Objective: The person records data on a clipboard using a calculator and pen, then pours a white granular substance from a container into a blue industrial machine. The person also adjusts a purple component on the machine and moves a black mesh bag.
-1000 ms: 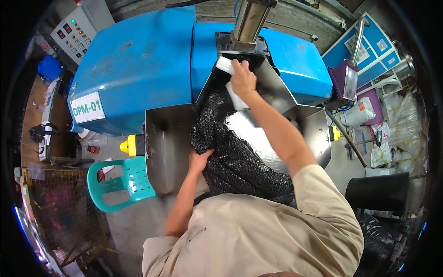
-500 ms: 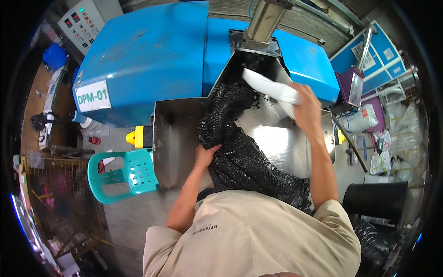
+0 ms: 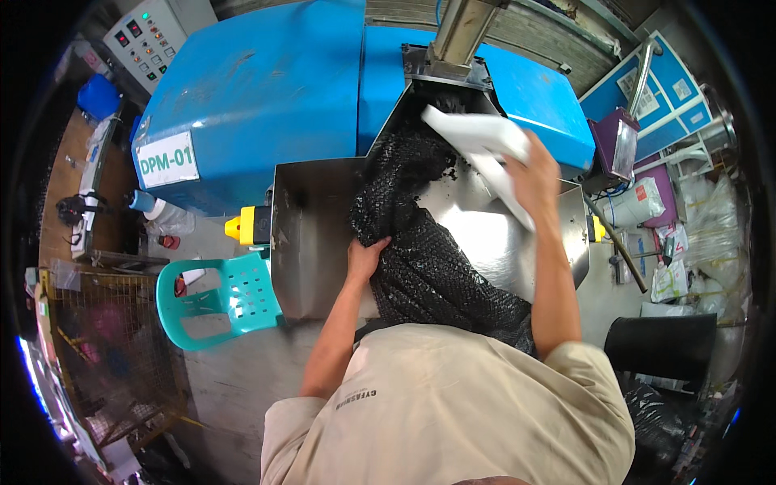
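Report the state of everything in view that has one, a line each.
Silver metal tray, open-topped
Glossy black plastic sack, crumpled, lying at least partly in the tray
Left hand, gripping the sack
Long white piece, held, blurred, material unclear
Right hand, closed on the white piece
Loose black crumbs, scattered on the tray
Grey control panel, green light lit
Large blue housing, scuffed

A green chair (image 3: 225, 302) stands on the grey floor (image 3: 234, 376) left of both grips; farther out that way are a brown bench (image 3: 66, 182) and a wire cage (image 3: 113, 331). Beyond the grips — a ribbed wall (image 3: 529, 48). Right of them — a black drum (image 3: 659, 346) and clear plastic (image 3: 715, 222).
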Motion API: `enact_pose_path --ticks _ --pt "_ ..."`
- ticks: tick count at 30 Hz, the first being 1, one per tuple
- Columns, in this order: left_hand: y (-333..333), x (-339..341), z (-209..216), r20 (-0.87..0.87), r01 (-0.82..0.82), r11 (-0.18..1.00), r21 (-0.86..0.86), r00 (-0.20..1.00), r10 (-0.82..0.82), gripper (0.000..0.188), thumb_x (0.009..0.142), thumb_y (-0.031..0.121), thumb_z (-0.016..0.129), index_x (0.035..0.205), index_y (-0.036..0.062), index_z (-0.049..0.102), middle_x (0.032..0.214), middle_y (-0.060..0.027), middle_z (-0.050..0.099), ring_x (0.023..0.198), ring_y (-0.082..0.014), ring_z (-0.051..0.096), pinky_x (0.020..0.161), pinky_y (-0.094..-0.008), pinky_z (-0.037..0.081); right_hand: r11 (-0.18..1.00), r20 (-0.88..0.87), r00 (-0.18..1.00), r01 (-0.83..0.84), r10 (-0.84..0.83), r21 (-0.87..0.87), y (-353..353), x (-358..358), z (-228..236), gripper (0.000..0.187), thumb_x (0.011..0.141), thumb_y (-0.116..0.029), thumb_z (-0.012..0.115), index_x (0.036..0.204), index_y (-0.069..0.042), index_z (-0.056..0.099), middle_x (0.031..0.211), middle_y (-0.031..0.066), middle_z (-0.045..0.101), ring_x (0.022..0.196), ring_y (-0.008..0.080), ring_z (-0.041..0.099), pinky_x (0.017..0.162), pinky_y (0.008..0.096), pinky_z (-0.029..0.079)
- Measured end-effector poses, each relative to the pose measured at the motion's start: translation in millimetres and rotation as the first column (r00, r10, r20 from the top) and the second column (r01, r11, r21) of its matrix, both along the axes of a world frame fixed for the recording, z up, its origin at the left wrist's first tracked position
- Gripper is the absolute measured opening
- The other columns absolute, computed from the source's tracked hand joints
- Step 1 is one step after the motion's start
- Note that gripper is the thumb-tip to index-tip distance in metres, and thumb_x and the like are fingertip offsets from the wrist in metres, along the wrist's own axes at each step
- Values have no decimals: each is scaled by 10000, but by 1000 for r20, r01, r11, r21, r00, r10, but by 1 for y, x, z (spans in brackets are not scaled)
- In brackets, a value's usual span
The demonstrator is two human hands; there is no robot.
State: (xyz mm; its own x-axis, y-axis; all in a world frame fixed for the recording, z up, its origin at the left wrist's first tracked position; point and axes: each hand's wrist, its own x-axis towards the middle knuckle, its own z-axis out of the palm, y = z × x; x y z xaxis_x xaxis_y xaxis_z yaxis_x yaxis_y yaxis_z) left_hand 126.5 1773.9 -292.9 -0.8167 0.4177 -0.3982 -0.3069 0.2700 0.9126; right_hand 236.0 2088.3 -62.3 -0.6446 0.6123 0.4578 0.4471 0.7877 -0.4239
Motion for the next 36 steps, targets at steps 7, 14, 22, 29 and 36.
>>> enact_pose_path --ticks 7,14,22,29,36 --pt "6 1 2 -9 1 996 -93 1000 -2 528 832 244 904 1243 -44 741 1217 -208 790 1141 -312 754 1002 -401 558 428 -364 765 -129 -531 -895 0 201 -64 499 919 -20 752 1397 -2 612 1280 144 724 1080 277 735 940 424 625" --pt "-1 -4 -6 74 19 998 60 997 -23 579 818 226 917 1283 -50 710 1249 -166 774 1119 -271 736 1007 -403 553 10 -248 572 -386 -782 -923 -87 269 -210 610 996 -173 712 1519 53 493 1416 204 654 1277 358 670 1094 495 567" --pt "-4 3 17 34 3 1000 -31 999 -2 702 807 243 928 1380 -47 643 1305 -185 743 1189 -289 705 1043 -400 535 314 -205 534 120 -820 -942 -120 244 -210 691 920 -127 842 1471 58 469 1374 167 645 1242 286 657 1096 410 515" --pt "-15 5 -5 21 10 1000 -22 1000 -10 672 806 271 926 1331 -67 676 1285 -208 757 1157 -294 733 1021 -405 548 814 -353 879 63 -320 -578 -84 185 -55 646 907 -70 849 1447 22 507 1327 140 672 1209 215 634 1063 349 495" --pt "-10 -3 -20 -36 32 999 4 999 -32 602 805 259 909 1261 -81 711 1243 -218 773 1165 -316 740 1020 -398 553 985 -69 984 157 -162 -65 -26 60 42 1050 888 -173 855 1731 -162 228 1315 285 727 1142 480 730 989 498 568"
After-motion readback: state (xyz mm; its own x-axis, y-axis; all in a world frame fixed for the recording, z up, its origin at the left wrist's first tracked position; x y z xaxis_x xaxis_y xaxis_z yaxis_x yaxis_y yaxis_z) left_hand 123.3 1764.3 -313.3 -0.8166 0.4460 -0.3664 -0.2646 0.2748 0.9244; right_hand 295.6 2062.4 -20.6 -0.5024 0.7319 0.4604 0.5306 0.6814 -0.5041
